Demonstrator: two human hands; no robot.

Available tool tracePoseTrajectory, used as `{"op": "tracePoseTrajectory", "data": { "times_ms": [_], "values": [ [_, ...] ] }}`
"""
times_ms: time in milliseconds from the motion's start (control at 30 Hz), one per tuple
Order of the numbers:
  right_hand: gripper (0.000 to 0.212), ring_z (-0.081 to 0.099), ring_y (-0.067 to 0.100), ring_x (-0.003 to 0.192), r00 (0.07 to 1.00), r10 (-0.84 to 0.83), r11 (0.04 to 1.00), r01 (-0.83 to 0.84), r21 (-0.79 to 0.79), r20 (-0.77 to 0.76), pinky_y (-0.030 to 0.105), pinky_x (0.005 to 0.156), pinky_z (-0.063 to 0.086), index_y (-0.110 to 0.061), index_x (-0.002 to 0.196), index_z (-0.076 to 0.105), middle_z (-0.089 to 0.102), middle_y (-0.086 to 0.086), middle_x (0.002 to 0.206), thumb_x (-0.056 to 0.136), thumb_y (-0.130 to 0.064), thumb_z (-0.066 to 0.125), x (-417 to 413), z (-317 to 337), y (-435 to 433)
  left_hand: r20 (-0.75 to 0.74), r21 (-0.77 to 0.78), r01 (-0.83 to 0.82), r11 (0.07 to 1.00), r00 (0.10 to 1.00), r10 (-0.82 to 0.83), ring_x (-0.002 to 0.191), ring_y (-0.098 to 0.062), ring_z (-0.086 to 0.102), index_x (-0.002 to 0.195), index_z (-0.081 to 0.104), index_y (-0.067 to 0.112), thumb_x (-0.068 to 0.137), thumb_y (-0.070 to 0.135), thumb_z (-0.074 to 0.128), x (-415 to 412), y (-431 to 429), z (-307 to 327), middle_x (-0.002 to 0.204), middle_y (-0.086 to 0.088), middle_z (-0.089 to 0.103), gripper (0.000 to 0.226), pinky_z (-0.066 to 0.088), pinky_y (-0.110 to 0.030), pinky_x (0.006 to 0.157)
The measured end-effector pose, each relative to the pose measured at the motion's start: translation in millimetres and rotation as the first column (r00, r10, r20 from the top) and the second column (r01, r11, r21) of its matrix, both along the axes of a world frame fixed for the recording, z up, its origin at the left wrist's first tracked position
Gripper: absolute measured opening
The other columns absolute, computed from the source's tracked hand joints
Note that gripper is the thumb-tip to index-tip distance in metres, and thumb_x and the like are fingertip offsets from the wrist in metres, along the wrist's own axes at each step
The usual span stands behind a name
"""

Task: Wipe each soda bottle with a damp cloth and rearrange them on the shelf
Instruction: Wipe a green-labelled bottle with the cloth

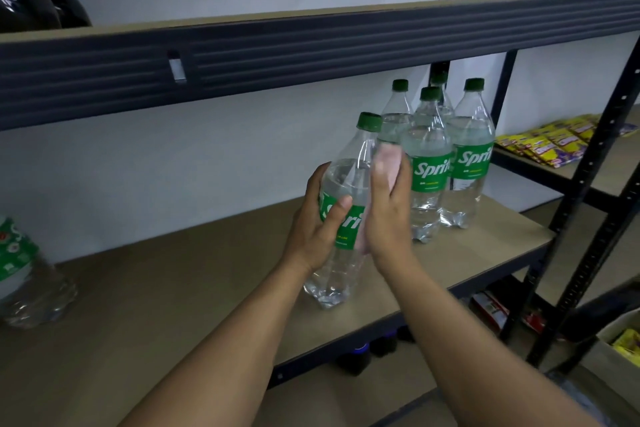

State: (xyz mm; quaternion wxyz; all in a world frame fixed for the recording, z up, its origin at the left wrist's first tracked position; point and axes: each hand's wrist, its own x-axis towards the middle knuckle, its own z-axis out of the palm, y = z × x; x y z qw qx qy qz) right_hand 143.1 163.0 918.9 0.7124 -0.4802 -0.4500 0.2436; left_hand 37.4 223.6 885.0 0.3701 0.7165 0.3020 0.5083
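The right hand (388, 215) is blurring with motion and showing only its back, so its thumb is hidden; its fingers are lying mostly straight, pressing a pink cloth (388, 159) flat against the side of the bottle. The cloth is peeking out only above the fingertips and below the palm. At the left edge another bottle (24, 274) is being cut off by the frame. The held bottle (346, 191) is clear with a green cap and green Sprite label, leaning slightly, its base down near the front edge of the shelf board (173, 288). The left hand (318, 229) is wrapping around the label, thumb across the front. Behind it, four matching bottles (429, 166) are standing upright in a tight cluster at the back right. A dark metal beam (311, 55) is crossing overhead, a white wall (173, 156) is backing the shelf, and yellow snack packets (554, 142) are lying on the neighbouring rack.
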Motion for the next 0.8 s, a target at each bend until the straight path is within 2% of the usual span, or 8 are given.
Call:
{"op": "tracePoseTrajectory", "data": {
  "times_ms": [67, 133, 200, 267, 500, 600, 700, 800],
  "values": [
    [0.060, 0.047, -0.005, 0.121, 0.998, -0.035, 0.999, 0.033, 0.023, 0.051, 0.016, 0.092, 0.039, -0.037, 0.163, 0.024, 0.044, -0.010, 0.152, 0.109, -0.050, 0.046, 14.4, 32.7, 3.9, -0.020, -0.023, 0.020, 1.000, 1.000, -0.021, 0.123, -0.008, 0.065, 0.154, 0.038, 0.032, 0.090, 0.063, 0.058, 5.0, 0.1, -0.3, 0.136, 0.015, 0.064, 0.074, 0.055, -0.040, 0.104],
    [0.058, 0.047, 0.008, 0.128, 0.989, -0.041, 0.998, 0.034, 0.053, 0.140, 0.025, 0.100, 0.042, -0.035, 0.161, 0.029, 0.049, -0.009, 0.149, 0.108, -0.047, 0.051, 27.4, 57.3, 7.9, -0.035, -0.043, 0.033, 0.999, 0.999, -0.034, 0.123, -0.011, 0.066, 0.155, 0.037, 0.033, 0.089, 0.065, 0.059, 9.3, 0.7, -0.4, 0.137, 0.010, 0.065, 0.076, 0.056, -0.047, 0.104],
    [0.043, 0.056, 0.006, 0.119, 0.982, -0.004, 0.998, -0.007, 0.058, 0.190, 0.029, 0.100, 0.049, -0.037, 0.148, 0.043, 0.057, -0.023, 0.128, 0.107, -0.041, 0.057, 37.3, 73.0, 12.8, -0.041, -0.041, 0.032, 0.999, 0.999, -0.034, 0.120, -0.011, 0.067, 0.155, 0.038, 0.032, 0.089, 0.065, 0.058, 11.8, 0.3, 0.6, 0.135, 0.009, 0.067, 0.077, 0.057, -0.047, 0.102],
    [0.024, 0.065, 0.003, 0.107, 0.975, 0.013, 0.998, -0.028, 0.064, 0.223, 0.038, 0.099, 0.056, -0.038, 0.128, 0.053, 0.064, -0.022, 0.114, 0.105, -0.034, 0.061, 46.6, 77.6, 19.4, -0.041, -0.026, 0.031, 0.999, 0.999, -0.032, 0.119, -0.012, 0.068, 0.154, 0.040, 0.032, 0.090, 0.064, 0.059, 13.2, -0.5, 0.5, 0.133, 0.009, 0.068, 0.074, 0.057, -0.048, 0.100],
    [0.013, 0.063, 0.005, 0.087, 0.970, -0.151, 0.986, 0.134, 0.100, 0.188, 0.021, 0.072, 0.048, -0.038, 0.103, 0.058, 0.066, -0.011, 0.095, 0.105, -0.025, 0.060, 49.1, 74.2, 24.0, -0.184, 0.115, -0.182, 0.977, 0.962, 0.201, 0.128, -0.017, 0.062, 0.153, 0.028, 0.048, 0.082, 0.091, 0.043, 30.2, -17.3, -3.3, 0.147, 0.009, 0.059, 0.084, 0.056, -0.047, 0.100],
    [0.006, 0.066, 0.012, 0.086, 0.973, -0.091, 0.993, 0.073, 0.094, 0.213, 0.021, 0.072, 0.052, -0.031, 0.104, 0.060, 0.069, -0.003, 0.096, 0.104, -0.026, 0.063, 56.3, 75.4, 18.0, -0.155, 0.074, -0.123, 0.990, 0.979, 0.134, 0.121, -0.013, 0.066, 0.151, 0.033, 0.048, 0.083, 0.084, 0.050, 25.1, -13.5, -1.9, 0.140, 0.010, 0.063, 0.078, 0.057, -0.047, 0.097],
    [0.005, 0.070, 0.029, 0.100, 0.976, 0.021, 0.992, -0.047, 0.116, 0.219, 0.037, 0.081, 0.059, -0.025, 0.107, 0.065, 0.073, 0.011, 0.107, 0.103, -0.025, 0.067, 64.7, 75.2, 13.8, -0.102, 0.016, 0.023, 1.000, 0.995, -0.021, 0.115, -0.012, 0.069, 0.149, 0.042, 0.041, 0.088, 0.067, 0.057, 19.2, -5.7, 0.7, 0.131, 0.008, 0.068, 0.069, 0.060, -0.049, 0.094],
    [0.010, 0.069, 0.027, 0.098, 0.978, -0.059, 0.993, 0.037, 0.111, 0.199, 0.037, 0.081, 0.057, -0.020, 0.111, 0.066, 0.072, 0.009, 0.104, 0.103, -0.026, 0.066, 64.4, 73.4, 14.6, -0.125, 0.026, 0.019, 0.999, 0.992, -0.016, 0.115, -0.009, 0.069, 0.151, 0.040, 0.040, 0.089, 0.067, 0.055, 22.3, -6.6, 2.4, 0.131, 0.009, 0.068, 0.070, 0.059, -0.047, 0.095]
  ]
}}
